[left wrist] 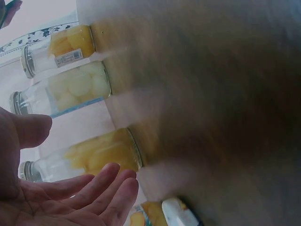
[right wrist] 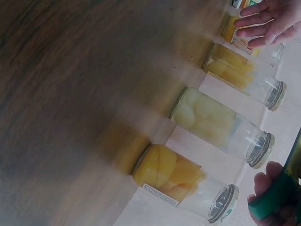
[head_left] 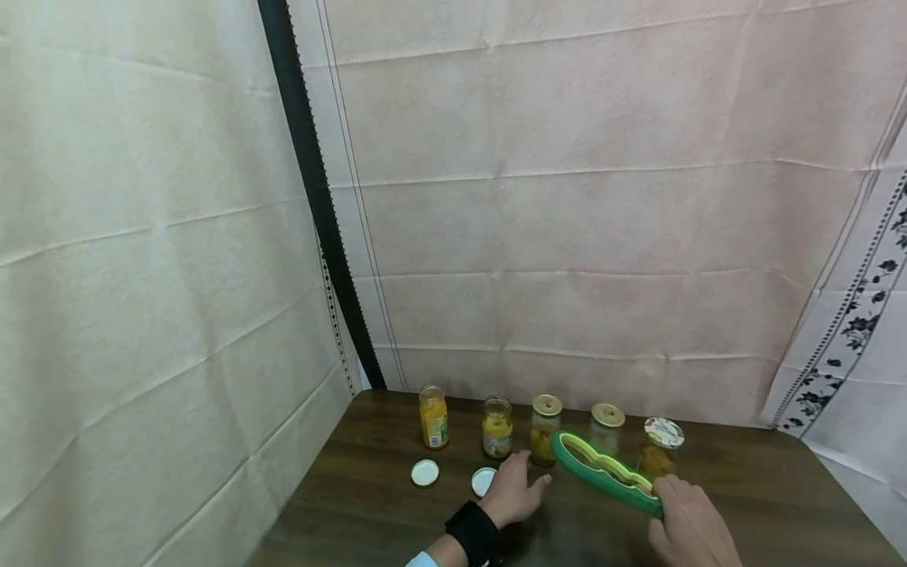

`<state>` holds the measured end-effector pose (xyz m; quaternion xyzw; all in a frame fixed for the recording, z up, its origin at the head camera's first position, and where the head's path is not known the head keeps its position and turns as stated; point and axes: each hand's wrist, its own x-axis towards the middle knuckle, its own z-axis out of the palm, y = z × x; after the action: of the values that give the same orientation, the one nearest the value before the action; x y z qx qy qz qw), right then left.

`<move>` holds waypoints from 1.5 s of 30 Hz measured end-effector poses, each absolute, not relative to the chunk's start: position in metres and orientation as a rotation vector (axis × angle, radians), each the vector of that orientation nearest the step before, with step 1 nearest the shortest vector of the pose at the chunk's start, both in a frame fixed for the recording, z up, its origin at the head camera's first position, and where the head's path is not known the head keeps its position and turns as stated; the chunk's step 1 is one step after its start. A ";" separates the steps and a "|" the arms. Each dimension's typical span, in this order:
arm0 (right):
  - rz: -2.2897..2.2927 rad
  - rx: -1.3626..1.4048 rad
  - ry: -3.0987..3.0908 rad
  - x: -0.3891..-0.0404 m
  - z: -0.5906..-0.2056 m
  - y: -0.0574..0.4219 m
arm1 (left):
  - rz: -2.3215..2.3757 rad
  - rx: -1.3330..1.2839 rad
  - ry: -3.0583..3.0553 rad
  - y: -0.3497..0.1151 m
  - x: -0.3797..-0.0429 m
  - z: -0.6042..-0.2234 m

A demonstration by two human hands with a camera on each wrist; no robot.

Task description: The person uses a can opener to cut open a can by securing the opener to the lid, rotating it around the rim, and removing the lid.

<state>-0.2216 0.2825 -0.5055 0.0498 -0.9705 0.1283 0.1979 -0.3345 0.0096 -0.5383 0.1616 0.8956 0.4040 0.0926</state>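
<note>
My right hand point(head_left: 690, 520) grips one end of a green jar opener point(head_left: 602, 479) with a lighter wavy inner edge. Its far end reaches left, overlapping the jars in the head view. My left hand point(head_left: 516, 492), in a black wristband, is held with fingers extended near a gold-lidded jar of yellow fruit point(head_left: 544, 437). In the left wrist view, its fingers overlap that jar point(left wrist: 103, 153) and grasp nothing. Farther right stand a gold-lidded jar of pale fruit point(right wrist: 204, 117) and a jar of orange fruit point(right wrist: 167, 172) with a patterned lid point(head_left: 664, 432).
Two lidless jars of yellow fruit, one point(head_left: 434, 419) at far left and another point(head_left: 497, 429) beside it, stand along the back of the brown table point(head_left: 354, 504). White lids point(head_left: 424, 472) lie in front of them. Cloth curtains point(head_left: 567, 236) hang behind and at the left.
</note>
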 end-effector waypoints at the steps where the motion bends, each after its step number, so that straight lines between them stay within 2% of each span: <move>1: 0.357 0.137 -2.718 -0.222 -0.505 0.283 | 1.198 0.468 2.661 0.011 -0.335 -0.540; 16: 0.416 0.089 -2.763 -0.224 -0.505 0.289 | 1.155 0.455 2.698 0.019 -0.345 -0.539; 25: 0.446 0.079 -2.816 -0.226 -0.506 0.293 | 1.188 0.363 2.682 0.029 -0.351 -0.540; 45: 0.405 0.104 -2.757 -0.225 -0.505 0.288 | 1.683 0.261 2.618 0.052 -0.394 -0.560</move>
<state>-0.2247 0.2884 -0.5047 0.0366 -0.9733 0.1429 0.1758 -0.3938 0.0524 -0.5598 0.0836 0.8382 0.5389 0.0091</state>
